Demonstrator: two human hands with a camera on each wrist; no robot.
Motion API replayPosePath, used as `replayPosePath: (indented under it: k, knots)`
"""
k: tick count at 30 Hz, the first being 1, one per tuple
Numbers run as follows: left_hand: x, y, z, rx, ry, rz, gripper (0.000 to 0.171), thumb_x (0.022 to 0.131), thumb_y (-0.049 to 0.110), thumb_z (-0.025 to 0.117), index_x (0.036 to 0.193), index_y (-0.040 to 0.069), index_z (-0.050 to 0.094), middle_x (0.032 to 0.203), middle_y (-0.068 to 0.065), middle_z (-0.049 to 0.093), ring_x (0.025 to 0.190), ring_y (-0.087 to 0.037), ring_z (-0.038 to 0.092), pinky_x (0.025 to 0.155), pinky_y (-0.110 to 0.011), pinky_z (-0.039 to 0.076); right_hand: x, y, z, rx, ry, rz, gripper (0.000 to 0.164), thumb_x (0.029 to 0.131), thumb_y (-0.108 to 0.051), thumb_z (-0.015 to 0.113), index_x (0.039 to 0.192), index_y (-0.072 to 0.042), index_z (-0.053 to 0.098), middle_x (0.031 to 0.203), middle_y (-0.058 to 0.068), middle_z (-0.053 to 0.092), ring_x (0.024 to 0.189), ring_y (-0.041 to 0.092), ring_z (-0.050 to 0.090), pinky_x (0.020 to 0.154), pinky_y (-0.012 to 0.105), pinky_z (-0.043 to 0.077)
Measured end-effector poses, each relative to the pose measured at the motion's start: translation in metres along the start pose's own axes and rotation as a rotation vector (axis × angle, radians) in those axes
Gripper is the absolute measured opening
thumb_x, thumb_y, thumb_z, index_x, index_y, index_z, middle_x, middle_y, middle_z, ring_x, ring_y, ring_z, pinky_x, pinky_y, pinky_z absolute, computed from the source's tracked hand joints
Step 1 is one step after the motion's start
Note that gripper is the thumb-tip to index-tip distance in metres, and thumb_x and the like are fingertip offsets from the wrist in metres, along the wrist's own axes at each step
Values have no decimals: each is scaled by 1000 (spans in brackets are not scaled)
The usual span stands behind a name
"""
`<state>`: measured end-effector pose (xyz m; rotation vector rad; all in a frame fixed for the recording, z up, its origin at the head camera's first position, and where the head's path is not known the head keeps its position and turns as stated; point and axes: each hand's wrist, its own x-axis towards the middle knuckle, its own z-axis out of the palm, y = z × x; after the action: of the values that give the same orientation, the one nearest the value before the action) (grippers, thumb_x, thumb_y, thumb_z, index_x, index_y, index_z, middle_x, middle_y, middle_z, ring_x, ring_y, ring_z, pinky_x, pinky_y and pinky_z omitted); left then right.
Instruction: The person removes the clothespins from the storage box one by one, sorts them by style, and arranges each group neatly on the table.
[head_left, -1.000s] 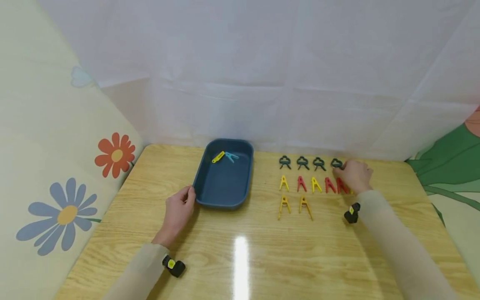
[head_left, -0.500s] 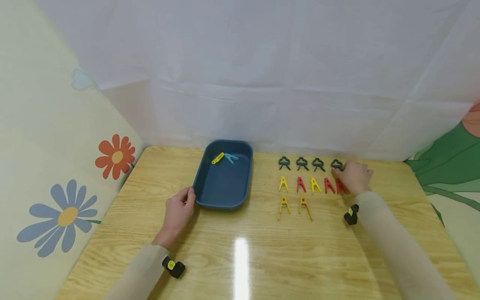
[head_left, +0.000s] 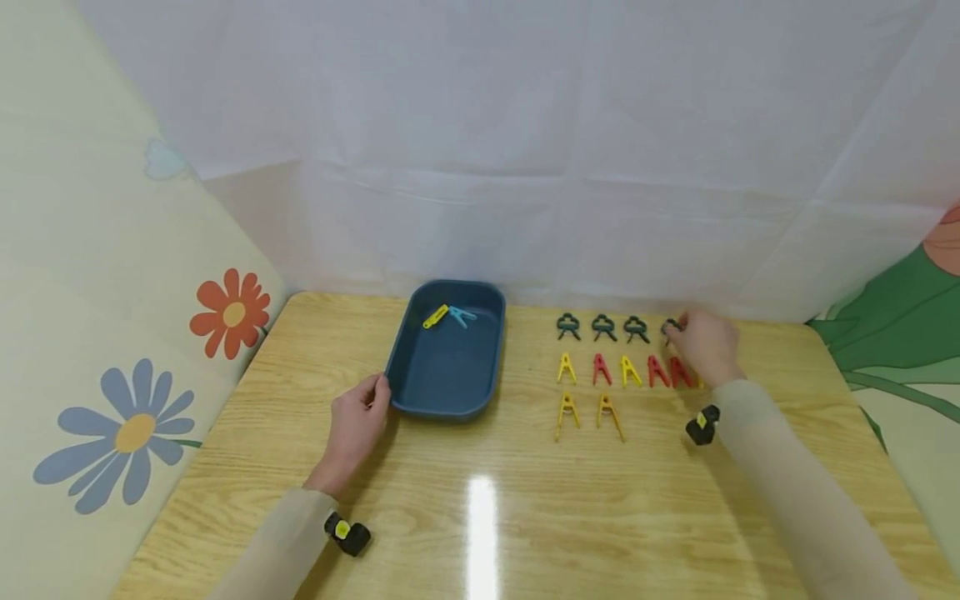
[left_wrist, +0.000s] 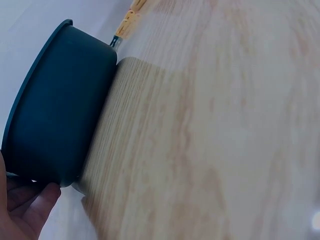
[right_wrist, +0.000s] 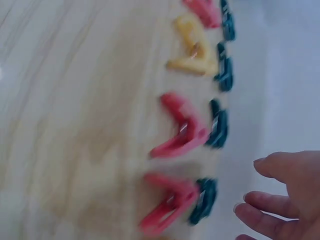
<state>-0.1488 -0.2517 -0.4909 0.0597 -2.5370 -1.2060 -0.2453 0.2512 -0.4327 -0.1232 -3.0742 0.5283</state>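
Note:
My left hand (head_left: 360,417) grips the near left corner of a dark blue plastic tray (head_left: 390,392); in the left wrist view its fingertips (left_wrist: 44,205) lie under the rim. In the tray are a yellow clothespin (head_left: 436,316) and a light blue clothespin (head_left: 461,316). My right hand (head_left: 707,343) is at the rightmost dark green clip (head_left: 668,326) of the back row. In the right wrist view, that hand (right_wrist: 287,197) has its fingers spread with nothing between them, apart from the green clip (right_wrist: 204,200). It partly covers the clip in the head view.
Several dark green clips (head_left: 603,327) form the back row. Before them stands a row of red and yellow clothespins (head_left: 601,369), and nearer still are two orange-yellow clothespins (head_left: 567,414). A white cloth (head_left: 450,167) hangs behind the wooden table (head_left: 420,517).
My right hand has shifted slightly back and up at the rightmost green clip, which turned a little. My left hand and the tray have stayed in place.

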Motion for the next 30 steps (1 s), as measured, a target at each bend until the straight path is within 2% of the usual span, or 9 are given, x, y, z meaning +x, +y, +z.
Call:
replayPosePath:
  k: [6, 16, 21, 26, 30]
  knots:
    - [-1, 0, 1, 3, 6, 5, 28, 106, 13, 54, 90, 0, 73, 76, -7, 67, 74, -18, 58, 66, -12, 42, 0, -27, -7, 84, 14, -101, 40, 104, -26, 62, 114, 12, 68, 108, 29, 72, 98, 43, 67, 90, 58, 51]
    - [1, -3, 1, -16, -5, 18, 30, 107, 13, 53, 85, 1, 69, 71, -6, 62, 69, -16, 54, 61, -16, 41, 1, -83, -17, 192, -87, -124, 42, 106, -30, 59, 124, 7, 64, 120, 26, 68, 103, 38, 65, 89, 53, 54]
    - [1, -3, 2, -16, -10, 27, 32, 108, 15, 51, 84, 2, 68, 69, -4, 59, 67, -15, 52, 61, -17, 40, 4, -111, -17, 187, -109, -184, 43, 106, -30, 60, 129, 7, 63, 125, 25, 67, 108, 39, 66, 93, 53, 54]
    - [1, -3, 2, -16, -6, 30, 33, 108, 15, 51, 79, 5, 64, 65, -2, 54, 63, -14, 49, 58, -19, 38, 8, -140, -16, 180, -116, -264, 42, 105, -29, 62, 127, 7, 66, 125, 24, 68, 114, 39, 64, 97, 53, 53]
    - [1, -1, 2, -8, 7, 34, 32, 107, 14, 52, 78, 6, 64, 65, -3, 54, 64, -15, 49, 58, -19, 38, 13, -164, -11, 164, -136, -330, 41, 104, -30, 63, 127, 5, 67, 125, 22, 69, 115, 37, 64, 98, 50, 53]
